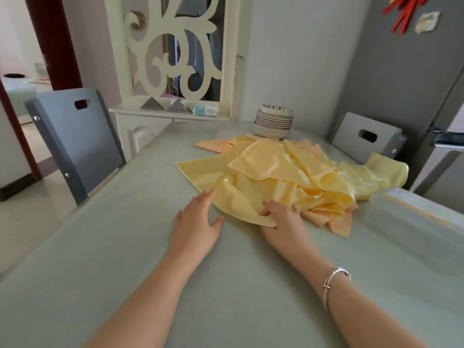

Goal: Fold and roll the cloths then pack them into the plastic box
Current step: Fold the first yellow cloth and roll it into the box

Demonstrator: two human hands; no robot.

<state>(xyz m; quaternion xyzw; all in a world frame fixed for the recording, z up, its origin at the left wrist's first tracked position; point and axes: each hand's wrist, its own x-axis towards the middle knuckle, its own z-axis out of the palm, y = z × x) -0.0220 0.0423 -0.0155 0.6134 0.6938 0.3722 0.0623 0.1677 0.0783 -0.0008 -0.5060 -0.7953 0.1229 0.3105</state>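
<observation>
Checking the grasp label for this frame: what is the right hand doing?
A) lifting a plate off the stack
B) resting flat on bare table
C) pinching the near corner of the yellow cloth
C: the right hand has its fingers curled on the near corner of the yellow cloth.

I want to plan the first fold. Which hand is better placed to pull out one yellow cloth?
Probably the right hand: it already pinches the near corner of the top yellow cloth. The left hand lies flat on the table.

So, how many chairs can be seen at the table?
2. One grey chair stands at the table's left side; the other chair at the far right, behind the cloths. Others may be out of view.
</observation>
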